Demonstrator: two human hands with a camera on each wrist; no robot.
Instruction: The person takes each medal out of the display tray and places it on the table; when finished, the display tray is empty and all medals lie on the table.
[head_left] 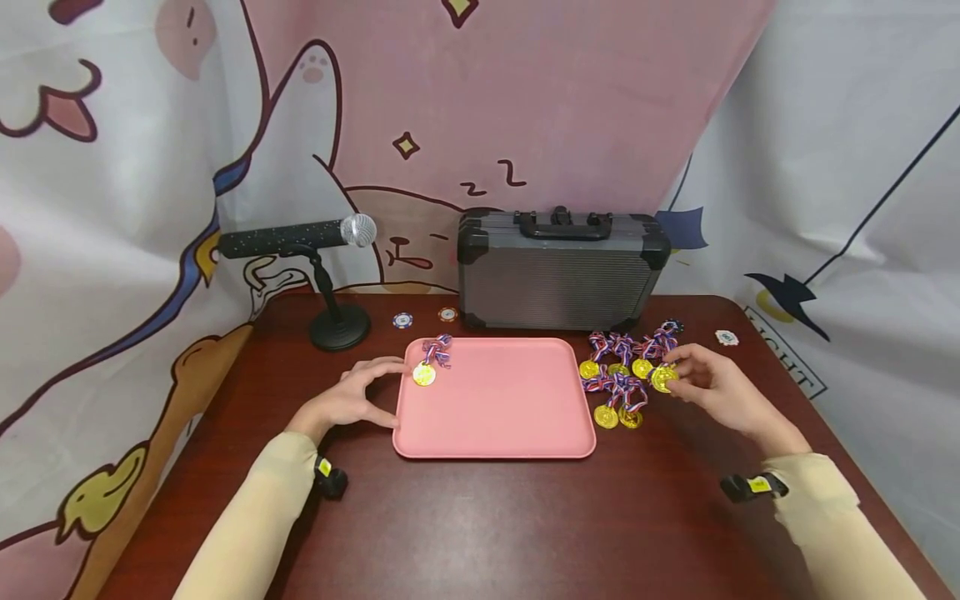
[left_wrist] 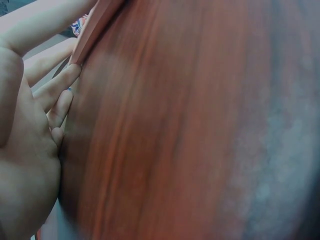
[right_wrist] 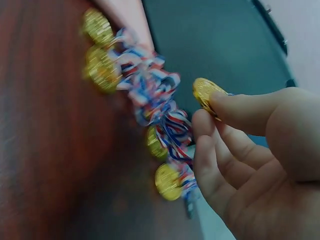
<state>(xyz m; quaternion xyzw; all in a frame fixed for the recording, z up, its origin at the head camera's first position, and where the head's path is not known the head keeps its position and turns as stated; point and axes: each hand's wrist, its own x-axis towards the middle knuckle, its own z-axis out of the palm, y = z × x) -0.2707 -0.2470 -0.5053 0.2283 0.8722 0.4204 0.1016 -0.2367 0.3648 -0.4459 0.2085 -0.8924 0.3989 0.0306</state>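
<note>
My right hand [head_left: 712, 387] pinches a gold medal [right_wrist: 205, 95] between thumb and fingers, at the right side of a cluster of medals. Several more gold medals [head_left: 606, 417] with red, white and blue ribbons [head_left: 618, 383] lie bunched to the right of the pink tray [head_left: 495, 400]. One medal [head_left: 424, 373] with its knotted ribbon lies in the tray's upper left corner. At the tray's left edge rests my left hand [head_left: 352, 396], thumb and fingers spread and touching the rim. In the left wrist view, the fingers [left_wrist: 55, 87] extend along the tray's side.
Behind the tray stands a dark grey hard case [head_left: 558, 271]. A microphone [head_left: 300, 237] on a black stand [head_left: 340, 327] is at the back left. Poker chips [head_left: 402, 320] lie near the back of the brown table [head_left: 465, 533], with a white chip [head_left: 727, 337] at right.
</note>
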